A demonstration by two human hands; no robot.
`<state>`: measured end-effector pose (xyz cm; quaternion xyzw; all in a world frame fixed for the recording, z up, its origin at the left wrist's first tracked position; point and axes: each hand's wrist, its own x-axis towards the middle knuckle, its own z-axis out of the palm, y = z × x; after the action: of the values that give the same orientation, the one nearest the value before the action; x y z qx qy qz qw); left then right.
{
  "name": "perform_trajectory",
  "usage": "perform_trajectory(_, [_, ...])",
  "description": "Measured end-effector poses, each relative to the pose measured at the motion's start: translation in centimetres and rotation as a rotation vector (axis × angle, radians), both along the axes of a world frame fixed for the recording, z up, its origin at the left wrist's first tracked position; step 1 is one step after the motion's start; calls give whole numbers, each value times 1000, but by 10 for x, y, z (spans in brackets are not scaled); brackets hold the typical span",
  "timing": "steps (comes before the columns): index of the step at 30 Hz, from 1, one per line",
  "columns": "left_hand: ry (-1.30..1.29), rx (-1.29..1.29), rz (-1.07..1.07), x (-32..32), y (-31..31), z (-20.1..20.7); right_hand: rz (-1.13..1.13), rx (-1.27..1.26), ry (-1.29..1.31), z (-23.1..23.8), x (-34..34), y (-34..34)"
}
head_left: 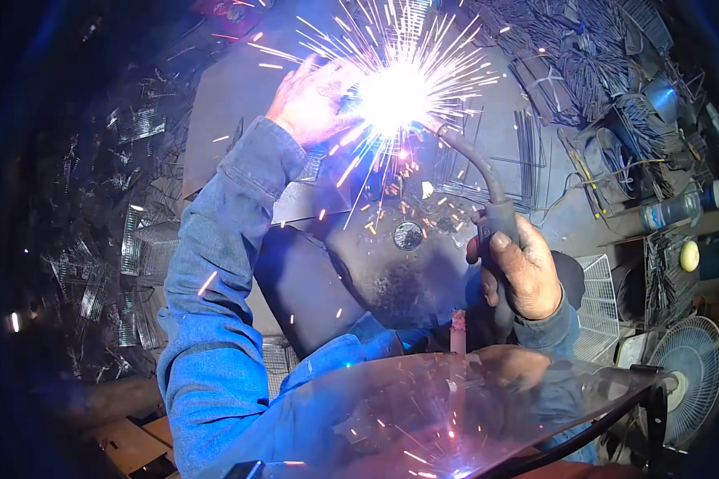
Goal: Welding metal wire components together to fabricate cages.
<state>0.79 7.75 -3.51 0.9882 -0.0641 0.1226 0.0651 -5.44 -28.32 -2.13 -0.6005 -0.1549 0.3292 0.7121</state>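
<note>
My right hand (531,271) is closed around the handle of a welding torch (499,227), thumb on top. The torch's curved neck points up and left into a blinding white arc (395,96), which throws sparks in all directions. Beside the arc on its left is my left hand (315,104), reaching from a blue denim sleeve (216,263). Its fingers curl toward the glow and seem to grip something, but glare washes out both the fingertips and the workpiece. Loose orange sparks fall over a dark, scorched surface (383,275) below.
A tinted face shield (455,399) spans the lower edge. On the right are bundles of metal rods (599,72), a plastic bottle (671,214), a wire basket (597,299) and a fan (687,375). Wire racks (148,247) are piled at left. Thin rods (531,152) lie beyond the torch.
</note>
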Motion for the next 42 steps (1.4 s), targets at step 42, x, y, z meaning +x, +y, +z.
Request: perform_trajectory(42, [253, 548, -33, 143, -151, 93, -408, 154, 50, -52, 109, -4])
